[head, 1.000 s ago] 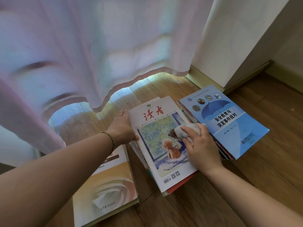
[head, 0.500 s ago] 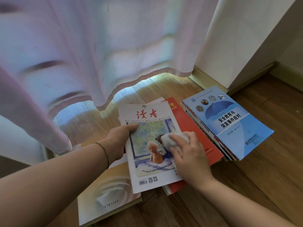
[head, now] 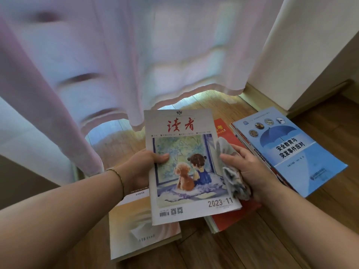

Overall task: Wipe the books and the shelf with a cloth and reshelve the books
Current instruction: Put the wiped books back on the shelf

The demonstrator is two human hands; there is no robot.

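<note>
I hold a white magazine, with a painted child and dog on its cover, up off the floor. My left hand grips its left edge, thumb on the cover. My right hand is at its right edge and holds a crumpled grey cloth against it. Under the magazine lies a red book. A stack topped by a blue book with an umbrella picture lies to the right. A cream and orange book lies on the floor at lower left. No shelf is in view.
The books lie on a wooden floor. A sheer pink-white curtain hangs just behind the books, its hem near the magazine's top. A white wall with a wooden skirting stands at the right.
The magazine has been lifted off the stack and brought nearer to me, which uncovers the red book. My right hand with the cloth moved from the cover's middle to its right edge.
</note>
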